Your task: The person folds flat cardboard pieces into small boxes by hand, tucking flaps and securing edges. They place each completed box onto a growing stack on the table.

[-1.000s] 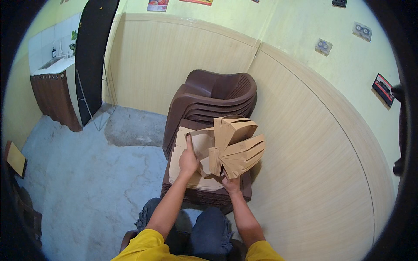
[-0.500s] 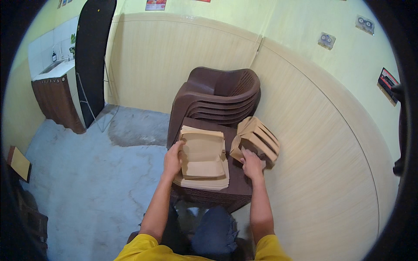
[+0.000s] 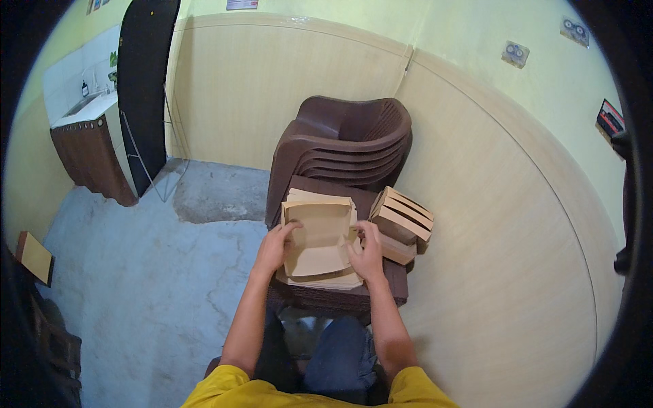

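A brown cardboard food tray (image 3: 317, 234), its walls partly raised, lies in front of me on a stack of flat cardboard blanks (image 3: 326, 283). At its left wall, my left hand (image 3: 275, 246) grips the edge, with fingertips inside and thumb toward the near part. My right hand (image 3: 368, 253) pinches the tray's right side near a corner flap. Just right of that hand sits a group of folded cardboard trays (image 3: 403, 221), nested and tipped on their sides. All of this rests on the seat of a brown plastic chair (image 3: 364, 194).
The chair tops a stack with several curved armrests (image 3: 354, 153), close to the panelled wall (image 3: 503, 224) on the right. Blue-grey floor (image 3: 156, 292) spreads out on the left. Farther back are a tall black board (image 3: 146, 88) on thin metal legs and a sink counter (image 3: 85, 112).
My right hand has let go of the folded trays on the right and come left to the tray in front. That tray's side walls now stand higher. My left hand stays on its left edge.
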Tool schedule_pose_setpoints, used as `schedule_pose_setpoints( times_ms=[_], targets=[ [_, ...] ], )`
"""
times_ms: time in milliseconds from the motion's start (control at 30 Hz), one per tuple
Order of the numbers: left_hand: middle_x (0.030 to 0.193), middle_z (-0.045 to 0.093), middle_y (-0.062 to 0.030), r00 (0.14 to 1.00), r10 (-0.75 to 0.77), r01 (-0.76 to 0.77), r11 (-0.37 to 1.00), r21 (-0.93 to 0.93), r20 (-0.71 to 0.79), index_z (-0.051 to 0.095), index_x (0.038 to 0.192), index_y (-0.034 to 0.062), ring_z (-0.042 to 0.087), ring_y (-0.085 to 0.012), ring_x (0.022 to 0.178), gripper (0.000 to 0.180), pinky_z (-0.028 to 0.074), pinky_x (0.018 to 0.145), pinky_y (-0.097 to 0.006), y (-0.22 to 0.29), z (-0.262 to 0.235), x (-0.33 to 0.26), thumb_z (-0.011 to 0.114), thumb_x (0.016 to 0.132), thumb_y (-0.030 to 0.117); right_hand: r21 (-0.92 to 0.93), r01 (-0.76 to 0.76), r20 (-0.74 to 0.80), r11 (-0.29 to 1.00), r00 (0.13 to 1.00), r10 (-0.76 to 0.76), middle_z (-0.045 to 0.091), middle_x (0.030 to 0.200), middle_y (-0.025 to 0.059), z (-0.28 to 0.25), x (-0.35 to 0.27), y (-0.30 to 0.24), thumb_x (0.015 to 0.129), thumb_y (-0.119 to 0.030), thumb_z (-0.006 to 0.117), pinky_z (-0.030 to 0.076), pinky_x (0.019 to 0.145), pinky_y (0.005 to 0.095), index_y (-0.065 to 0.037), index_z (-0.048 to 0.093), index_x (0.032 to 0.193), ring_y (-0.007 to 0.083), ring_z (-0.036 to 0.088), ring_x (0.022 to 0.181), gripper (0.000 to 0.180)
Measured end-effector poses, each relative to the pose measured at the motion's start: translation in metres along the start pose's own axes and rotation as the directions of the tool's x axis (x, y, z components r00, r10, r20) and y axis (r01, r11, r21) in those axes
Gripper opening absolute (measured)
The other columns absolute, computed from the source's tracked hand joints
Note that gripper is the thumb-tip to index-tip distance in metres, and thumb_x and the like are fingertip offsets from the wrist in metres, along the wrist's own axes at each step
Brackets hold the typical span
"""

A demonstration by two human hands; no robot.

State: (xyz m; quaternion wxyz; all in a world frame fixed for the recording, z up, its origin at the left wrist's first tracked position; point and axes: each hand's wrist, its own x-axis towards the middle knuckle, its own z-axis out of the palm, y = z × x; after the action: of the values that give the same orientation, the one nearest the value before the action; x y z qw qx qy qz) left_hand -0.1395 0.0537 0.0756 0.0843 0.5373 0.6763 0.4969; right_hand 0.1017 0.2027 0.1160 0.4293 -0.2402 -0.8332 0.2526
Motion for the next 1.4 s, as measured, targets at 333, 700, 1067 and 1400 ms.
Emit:
schedule_pose_setpoints(
  times_ms=[333,700,1067,1400],
  targets=[
    [0.114,0.072,-0.0193,0.997,0.081,-0.082,0.991,-0.104,-0.021,0.070,0.132,0.0146,0.070,-0.0414,0.106,0.060,0.058,0.093,-0.046,-0.005,0.002,0.004,0.062,0.080,-0.013,0.201,-0.313,0.439,0.928,0.876,0.200,0.075,0.135,0.0114,0.027,0.025,0.036,0.082,0.004,0.081,0.049,0.113,0.0354,-0.012,0.076,0.137,0.0238,0.065,0.129,0.057],
    [0.115,0.073,-0.0171,0.994,-0.060,0.056,0.997,0.056,0.090,0.067,0.138,0.0202,0.070,-0.0406,0.110,0.063,0.056,0.095,-0.050,0.004,-0.002,0.005,0.082,0.080,0.001,0.181,-0.317,0.362,0.931,0.901,0.237,0.068,0.147,0.0110,0.028,0.020,0.031,0.075,0.005,0.086,0.047,0.118,0.0366,-0.010,0.069,0.142,0.0234,0.060,0.139,0.071],
    [0.148,0.062,-0.0175,0.986,-0.106,0.140,0.943,0.301,-0.128,0.087,0.115,0.0226,0.052,-0.0397,0.144,0.038,0.046,0.119,-0.047,-0.005,0.014,0.002,0.088,0.079,0.011,-0.233,-0.274,0.291,0.933,0.896,0.336,0.060,0.151,0.0218,0.028,0.012,0.015,0.076,-0.020,0.096,0.042,0.122,0.0437,-0.020,0.085,0.122,0.0351,0.050,0.148,0.047],
    [0.131,0.078,0.0024,0.984,0.008,-0.088,0.890,0.448,0.176,0.088,0.110,0.0222,0.052,-0.0267,0.148,0.028,0.026,0.132,-0.061,-0.018,0.008,0.015,0.084,0.083,0.020,-0.434,0.245,0.507,0.867,0.862,0.010,0.078,0.126,0.0060,0.044,0.022,0.009,0.094,-0.023,0.074,0.027,0.132,0.0565,-0.018,0.085,0.105,0.0245,0.068,0.131,0.016]
  ],
)
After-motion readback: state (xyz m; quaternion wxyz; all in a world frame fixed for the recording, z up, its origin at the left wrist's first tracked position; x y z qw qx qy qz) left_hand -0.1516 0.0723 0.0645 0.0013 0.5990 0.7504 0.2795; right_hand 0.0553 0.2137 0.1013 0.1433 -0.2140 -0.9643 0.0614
